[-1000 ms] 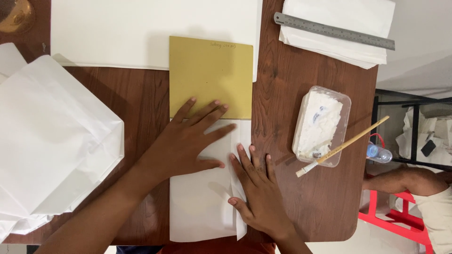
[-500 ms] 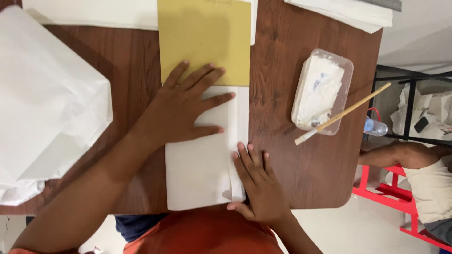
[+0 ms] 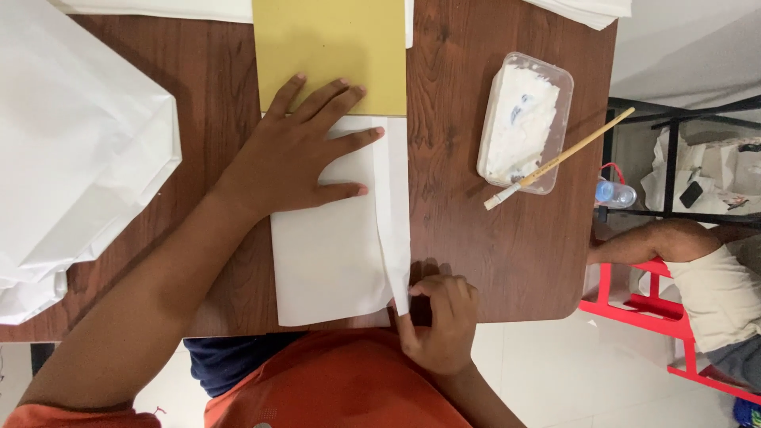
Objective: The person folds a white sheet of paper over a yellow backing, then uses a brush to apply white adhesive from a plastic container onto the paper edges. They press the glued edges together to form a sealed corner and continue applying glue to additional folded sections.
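Observation:
A white sheet of paper (image 3: 329,254) lies on the brown wooden table (image 3: 491,238), its far end over a yellow card (image 3: 329,47). My left hand (image 3: 305,150) presses flat on the sheet's upper part, fingers spread, fingertips reaching the card. My right hand (image 3: 440,321) is at the table's near edge and pinches the lower corner of a narrow folded flap (image 3: 394,214) along the sheet's right side, lifting it slightly.
A clear plastic tub of white paste (image 3: 525,119) stands to the right with a wooden brush (image 3: 559,158) across it. A heap of white paper bags (image 3: 71,150) fills the left. Another person's arm (image 3: 658,242) and a red stool (image 3: 634,317) are beyond the table's right edge.
My right hand slid from lying flat on the sheet down to its near right corner and pinched the flap. The view shifted, so everything sits higher in frame. My left hand stays pressed down.

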